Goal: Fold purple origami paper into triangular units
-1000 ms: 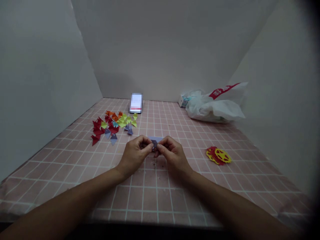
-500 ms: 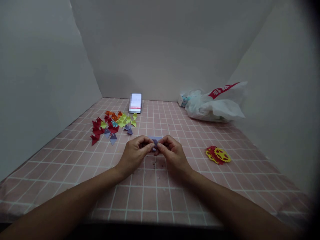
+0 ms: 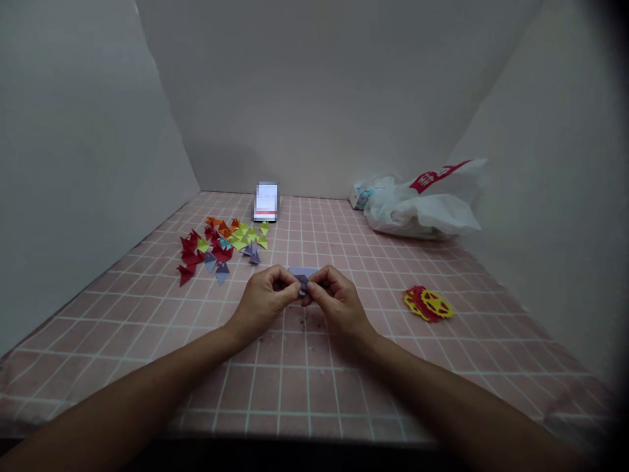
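A small folded piece of purple origami paper (image 3: pixel 303 280) is pinched between my two hands, above the middle of the table. My left hand (image 3: pixel 265 298) is closed, thumb and forefinger gripping the paper's left side. On the right side, my right hand (image 3: pixel 339 301) has the same kind of pinch. Fingers hide much of the folds. Behind the fingertips shows a flat lavender piece (image 3: pixel 302 270); whether it is part of the folded paper I cannot tell. Left of my hands lie several folded paper pieces (image 3: pixel 223 252) in red, orange, yellow, purple and blue.
The table has a pink checked cover (image 3: pixel 295 393). A lit phone (image 3: pixel 266 201) stands at the back. A white plastic bag (image 3: pixel 417 213) lies at the back right beside a small box (image 3: pixel 360 196). Red and yellow gear-shaped pieces (image 3: pixel 436 304) are stacked at right.
Both hands keep their pinch on the purple paper. The paper has tilted slightly between the fingertips, and the left fingers have shifted a little to the left.
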{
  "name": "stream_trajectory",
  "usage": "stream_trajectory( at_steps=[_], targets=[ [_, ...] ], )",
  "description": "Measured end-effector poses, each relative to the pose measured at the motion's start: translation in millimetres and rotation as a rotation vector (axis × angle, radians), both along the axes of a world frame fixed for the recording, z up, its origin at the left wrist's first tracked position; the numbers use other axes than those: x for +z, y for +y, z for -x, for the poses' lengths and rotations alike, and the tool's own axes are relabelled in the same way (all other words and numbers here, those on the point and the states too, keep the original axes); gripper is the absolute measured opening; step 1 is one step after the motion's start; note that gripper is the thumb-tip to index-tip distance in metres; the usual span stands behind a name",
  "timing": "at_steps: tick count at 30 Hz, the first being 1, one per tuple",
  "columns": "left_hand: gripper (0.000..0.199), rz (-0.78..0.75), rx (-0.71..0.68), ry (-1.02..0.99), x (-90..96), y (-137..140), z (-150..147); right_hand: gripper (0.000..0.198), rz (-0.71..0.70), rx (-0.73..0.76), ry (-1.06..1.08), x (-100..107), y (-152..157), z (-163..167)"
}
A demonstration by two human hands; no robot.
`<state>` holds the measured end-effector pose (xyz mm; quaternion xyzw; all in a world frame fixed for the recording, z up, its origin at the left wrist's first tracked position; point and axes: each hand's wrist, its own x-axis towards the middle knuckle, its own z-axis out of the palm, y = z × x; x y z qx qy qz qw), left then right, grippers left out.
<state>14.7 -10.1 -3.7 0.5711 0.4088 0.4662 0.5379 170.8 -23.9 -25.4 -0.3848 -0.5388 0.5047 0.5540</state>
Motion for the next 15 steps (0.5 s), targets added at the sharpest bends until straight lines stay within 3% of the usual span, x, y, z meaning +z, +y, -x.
stream_trajectory(
  at_steps=[15],
  targets=[
    [0.018,0.006,0.025,0.034,0.2,-2.1,0.0,0.019,0.007,-0.031,-0.024,1.4,-2.0,2.2]
  ],
)
